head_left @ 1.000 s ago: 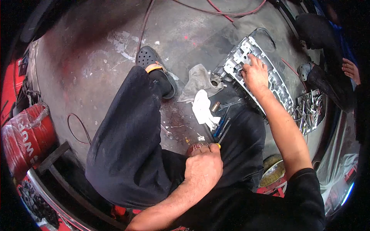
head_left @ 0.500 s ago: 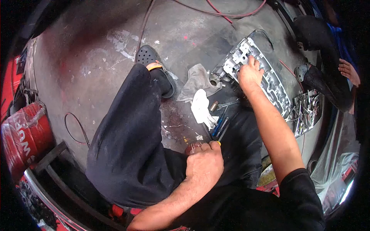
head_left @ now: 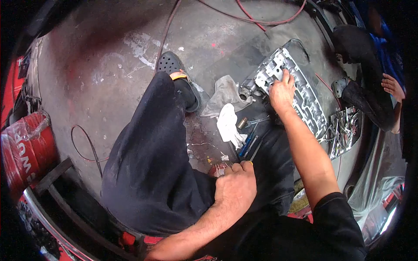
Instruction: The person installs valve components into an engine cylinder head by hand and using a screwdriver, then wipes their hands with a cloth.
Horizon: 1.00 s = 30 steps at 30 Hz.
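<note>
My left hand is closed in a fist low in the middle, over my lap. It grips a screwdriver; a yellow bit and a thin shaft show beyond the fingers. Ahead to the right, my right hand rests on a silver engine cylinder head lying on the floor. Its fingers are apart and reach down among the recesses; the fingertips are partly hidden. Left of the cylinder head lie a grey rag, a white cloth, a brass-coloured socket and a blue-handled tool.
A tray of tools lies right of the cylinder head. Another person's hand and dark-clothed leg are at far right. Hoses cross the floor at the top. A red drum and metal frame stand left.
The view has shifted slightly. The fingers of my right hand have moved a little on the cylinder head. My left hand keeps its grip on the screwdriver.
</note>
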Available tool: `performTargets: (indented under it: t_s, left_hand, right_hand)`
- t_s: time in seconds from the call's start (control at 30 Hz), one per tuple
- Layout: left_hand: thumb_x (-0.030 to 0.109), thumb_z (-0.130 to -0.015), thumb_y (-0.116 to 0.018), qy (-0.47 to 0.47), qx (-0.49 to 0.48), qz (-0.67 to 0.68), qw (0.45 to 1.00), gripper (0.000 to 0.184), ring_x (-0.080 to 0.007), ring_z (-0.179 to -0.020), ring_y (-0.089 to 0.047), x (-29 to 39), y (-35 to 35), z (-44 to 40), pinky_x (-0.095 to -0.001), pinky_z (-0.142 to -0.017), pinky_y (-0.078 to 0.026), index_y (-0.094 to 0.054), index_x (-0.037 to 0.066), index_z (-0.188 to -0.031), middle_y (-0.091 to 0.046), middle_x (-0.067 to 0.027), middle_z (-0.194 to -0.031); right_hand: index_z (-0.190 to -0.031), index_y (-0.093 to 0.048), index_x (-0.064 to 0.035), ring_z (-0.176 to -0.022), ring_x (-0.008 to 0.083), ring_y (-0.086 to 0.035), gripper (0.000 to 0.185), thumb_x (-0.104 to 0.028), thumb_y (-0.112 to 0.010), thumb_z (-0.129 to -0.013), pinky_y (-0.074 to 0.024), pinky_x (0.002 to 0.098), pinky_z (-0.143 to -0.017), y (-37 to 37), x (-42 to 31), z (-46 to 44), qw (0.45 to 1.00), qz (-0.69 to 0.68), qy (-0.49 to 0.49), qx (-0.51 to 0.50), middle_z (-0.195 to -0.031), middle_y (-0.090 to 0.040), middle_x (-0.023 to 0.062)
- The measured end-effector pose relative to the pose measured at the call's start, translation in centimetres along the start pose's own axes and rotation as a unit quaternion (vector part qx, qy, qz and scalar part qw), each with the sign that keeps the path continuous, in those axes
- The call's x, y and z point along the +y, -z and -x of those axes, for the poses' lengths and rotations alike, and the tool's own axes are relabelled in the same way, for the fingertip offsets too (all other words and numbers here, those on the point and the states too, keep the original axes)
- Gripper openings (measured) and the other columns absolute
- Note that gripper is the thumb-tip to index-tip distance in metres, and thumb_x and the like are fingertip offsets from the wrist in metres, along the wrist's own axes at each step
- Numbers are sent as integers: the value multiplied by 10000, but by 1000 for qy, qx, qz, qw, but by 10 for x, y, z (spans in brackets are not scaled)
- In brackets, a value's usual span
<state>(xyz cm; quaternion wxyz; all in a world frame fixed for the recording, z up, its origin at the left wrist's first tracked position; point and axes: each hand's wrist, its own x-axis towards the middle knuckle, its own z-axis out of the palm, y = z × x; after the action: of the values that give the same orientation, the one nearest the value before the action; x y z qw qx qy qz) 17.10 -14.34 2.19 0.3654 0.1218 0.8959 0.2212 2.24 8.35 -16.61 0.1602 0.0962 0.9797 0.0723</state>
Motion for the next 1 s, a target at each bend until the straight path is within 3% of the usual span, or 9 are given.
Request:
performTargets:
  t_s: [0.2, 0.27, 0.37, 0.5, 0.57, 0.6, 0.67, 0.83, 1.0]
  left_hand:
    - [147, -869, -631, 32, 36, 30, 998, 193, -339, -847, -680, 8, -5, -8, -427, -700, -585, -573, -8, -969, -653, -181, -896]
    - [156, -879, -627, 57, 23, 51, 997, 231, -362, -849, -676, 19, 4, -17, -454, -736, -572, -579, 0, -1042, -649, -192, -905]
    - [155, -881, -646, 71, 100, 124, 985, 349, -391, -892, -675, 34, 13, -32, -474, -785, -545, -568, 33, -1198, -663, -208, -993]
    - [124, -873, -707, 95, 138, 163, 972, 359, -401, -876, -685, 51, 18, -64, -445, -757, -541, -563, 40, -1190, -684, -205, -957]
    - [111, -872, -696, 120, 135, 150, 972, 343, -405, -879, -683, 62, 23, -80, -446, -764, -541, -563, 38, -1180, -678, -212, -971]
    - [101, -871, -691, 121, 143, 142, 972, 340, -411, -876, -680, 66, 23, -87, -450, -763, -541, -563, 36, -1179, -673, -216, -976]
    - [98, -870, -685, 115, 150, 119, 975, 331, -415, -876, -674, 72, 20, -99, -459, -759, -538, -567, 34, -1173, -667, -219, -977]
    - [124, -863, -681, 123, 130, 60, 982, 320, -406, -868, -657, 90, 26, -114, -490, -729, -537, -592, 22, -1152, -646, -212, -944]
    - [157, -864, -673, 97, 149, -39, 983, 300, -345, -805, -655, 98, 26, -129, -459, -668, -549, -624, 27, -1129, -620, -152, -859]
  right_hand:
    - [-912, -645, 33, -1175, 384, -596, 216, -182, -655, -933, -484, 414, -1009, 11, 47, 18, 933, -291, 36, 206, -1398, -522, 235]
    - [-942, -574, 28, -855, 215, -702, 142, -103, -614, -977, -579, 328, -760, 12, 66, 23, 727, -665, -124, 120, -1163, -671, 190]
    - [-999, -540, -16, -761, 173, -665, 90, -75, -604, -977, -571, 315, -683, 12, 95, 38, 492, -845, -209, 4, -941, -689, 122]
    - [-971, -575, -54, -647, 123, -565, 75, -83, -639, -945, -475, 260, -589, 2, 109, 32, 357, -911, -203, -26, -818, -623, 45]
    - [-929, -615, -68, -645, 104, -536, 78, -122, -672, -922, -437, 250, -581, 5, 112, 20, 594, -770, -227, -58, -778, -591, 13]
    - [-911, -640, -60, -701, 172, -610, 187, -214, -735, -862, -486, 319, -634, -10, 104, 12, 756, -637, -144, 47, -784, -626, 46]
    - [-932, -632, -55, -812, 274, -675, 302, -288, -770, -797, -518, 398, -734, 13, 94, 0, 901, -421, -69, 81, -849, -672, 99]
    - [-933, -629, -62, -917, 335, -687, 348, -355, -726, -774, -536, 450, -816, 35, 72, -33, 952, -271, -3, -142, -986, -692, 139]
    - [-833, -593, -51, -746, 325, -660, 374, -369, -781, -770, -497, 430, -691, 31, 63, -14, 931, -340, -13, -133, -778, -669, 140]
